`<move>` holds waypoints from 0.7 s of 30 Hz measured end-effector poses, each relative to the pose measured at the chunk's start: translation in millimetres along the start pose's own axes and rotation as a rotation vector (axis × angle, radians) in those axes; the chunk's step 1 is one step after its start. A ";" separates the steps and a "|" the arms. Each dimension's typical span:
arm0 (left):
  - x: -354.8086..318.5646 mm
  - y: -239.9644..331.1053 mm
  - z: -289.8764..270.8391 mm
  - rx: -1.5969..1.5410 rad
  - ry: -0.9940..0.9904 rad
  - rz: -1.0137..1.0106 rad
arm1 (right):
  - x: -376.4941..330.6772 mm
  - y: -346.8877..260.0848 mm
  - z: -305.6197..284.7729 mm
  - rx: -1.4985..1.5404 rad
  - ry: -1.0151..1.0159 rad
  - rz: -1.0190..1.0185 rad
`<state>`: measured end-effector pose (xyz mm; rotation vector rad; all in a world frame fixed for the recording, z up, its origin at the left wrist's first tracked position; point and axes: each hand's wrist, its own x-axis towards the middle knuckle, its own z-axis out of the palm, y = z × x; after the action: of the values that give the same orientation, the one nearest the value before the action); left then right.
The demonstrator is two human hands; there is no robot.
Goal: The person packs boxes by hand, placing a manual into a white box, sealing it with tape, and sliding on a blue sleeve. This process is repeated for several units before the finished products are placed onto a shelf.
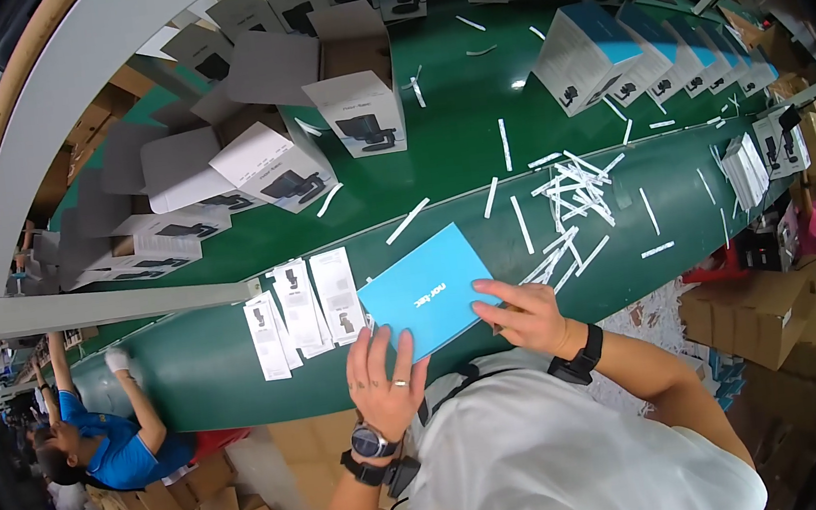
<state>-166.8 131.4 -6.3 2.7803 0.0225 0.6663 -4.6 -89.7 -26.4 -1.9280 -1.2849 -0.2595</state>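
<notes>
A flat bright-blue rectangular packet [413, 317] with white lettering is tilted in front of me, over the near edge of the green table. My left hand [382, 381] grips its lower-left edge, fingers on top and the thumb out of sight. At its right edge, my right hand [528, 318] pinches the packet between thumb and fingers. Whether the packet is a thin box or a folded card, I cannot tell. Just left of it lie white printed leaflets [300, 313] in overlapping stacks.
White paper strips [577, 190] litter the green table [440, 186]. Open white cartons [366, 109] stand at the back left, blue-topped boxes [587, 58] at the back right. A grey post [111, 302] crosses at left. A co-worker [111, 435] in blue works farther left.
</notes>
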 end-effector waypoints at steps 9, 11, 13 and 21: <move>36.0 24.6 16.4 0.142 -0.268 0.026 | 16.7 2.6 -9.2 -0.059 -0.068 -0.057; 29.3 14.8 26.5 0.166 -0.213 0.076 | 41.7 17.2 -15.4 0.022 -0.210 -0.151; 28.0 13.5 24.7 0.163 -0.212 0.084 | 72.7 16.1 -16.6 0.030 -0.299 -0.062; 74.6 -17.2 -7.4 -0.053 -0.302 -0.019 | 78.7 30.4 -5.1 0.315 -0.335 0.029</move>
<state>-102.6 155.9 28.3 2.7946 -0.0299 0.2334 59.2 -44.4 5.6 -1.7618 -1.4128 0.2786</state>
